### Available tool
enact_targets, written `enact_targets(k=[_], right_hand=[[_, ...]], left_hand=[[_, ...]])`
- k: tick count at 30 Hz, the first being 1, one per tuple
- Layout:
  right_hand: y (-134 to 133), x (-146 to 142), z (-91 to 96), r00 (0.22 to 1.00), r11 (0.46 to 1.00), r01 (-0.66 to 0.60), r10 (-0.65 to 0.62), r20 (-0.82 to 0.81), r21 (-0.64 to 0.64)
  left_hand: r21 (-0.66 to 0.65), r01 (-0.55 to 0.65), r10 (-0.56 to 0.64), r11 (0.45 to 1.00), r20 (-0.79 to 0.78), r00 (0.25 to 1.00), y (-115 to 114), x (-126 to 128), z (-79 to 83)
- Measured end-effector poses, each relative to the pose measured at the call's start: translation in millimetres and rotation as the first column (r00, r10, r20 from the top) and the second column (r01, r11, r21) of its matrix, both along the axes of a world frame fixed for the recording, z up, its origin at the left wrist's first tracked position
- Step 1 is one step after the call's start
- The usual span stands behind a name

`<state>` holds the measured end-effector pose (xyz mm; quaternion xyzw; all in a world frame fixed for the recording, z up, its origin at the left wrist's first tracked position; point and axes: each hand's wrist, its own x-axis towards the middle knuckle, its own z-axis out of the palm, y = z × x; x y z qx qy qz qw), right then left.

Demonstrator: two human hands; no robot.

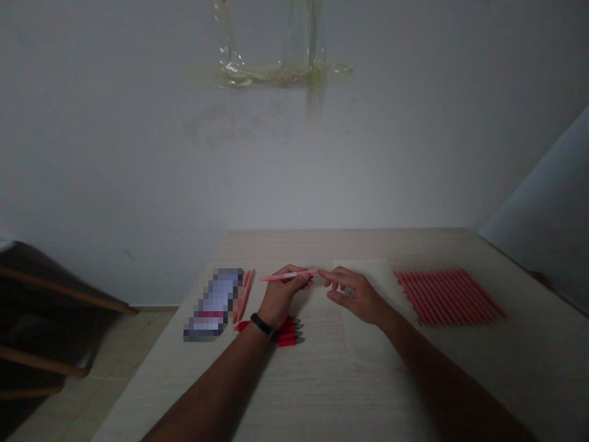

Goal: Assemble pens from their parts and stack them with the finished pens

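My left hand (281, 296) is closed round a pink pen (289, 275) that lies level above the pale wooden table (322, 393), its point end out to the left. My right hand (353, 293) pinches the pen's right end with the fingertips. Under my left wrist lies a small heap of red pen parts with dark tips (289, 333). A black band sits on my left wrist.
A neat row of several pink pens (450, 294) lies at the right of the table. Left of my hands is a blurred-out box (214, 303) with a few pink pens (243, 293) beside it. A dark wooden chair (41, 307) stands at far left; a wall is behind.
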<state>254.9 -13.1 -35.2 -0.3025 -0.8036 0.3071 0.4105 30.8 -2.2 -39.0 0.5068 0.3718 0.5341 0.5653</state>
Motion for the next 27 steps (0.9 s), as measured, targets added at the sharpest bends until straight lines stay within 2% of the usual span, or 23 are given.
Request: enact_targets(k=[4,8,13,18,24,27], right_hand=[[0,1,2.6,0.999,0.999,0.048,-0.048,0.002,-0.013],[-1,0,4.2,1.000,1.000,-0.005,0.005,0.022,-0.019],[-2,0,5.5,0.999,0.999,0.043,-0.043,0.026,-0.018],[-1,0,5.2,1.000,1.000,0.008,-0.007,0.025,-0.023],[2,-1,4.1,0.981,0.981,0.192,-0.192,-0.011,-0.024],[2,-4,3.2,0.978,0.977,0.209,-0.210,-0.008,-0.035]], left_hand=[[-0.007,-0.004,0.004,1.000,0.005,1.000,0,1,1.5],[-0.004,0.003,-0.004,1.000,-0.025,1.000,0,0,2.5],[0.026,-0.009,0.010,1.000,-0.057,0.998,0,0,3.0],[0.033,-0.001,0.005,0.999,-0.116,0.993,-1,-2,4.3],[0.051,0.025,-0.016,0.998,-0.169,0.985,-3,-2,10.9],[0.032,0.068,-0.060,0.997,-0.214,0.975,-5,1,12.3]])
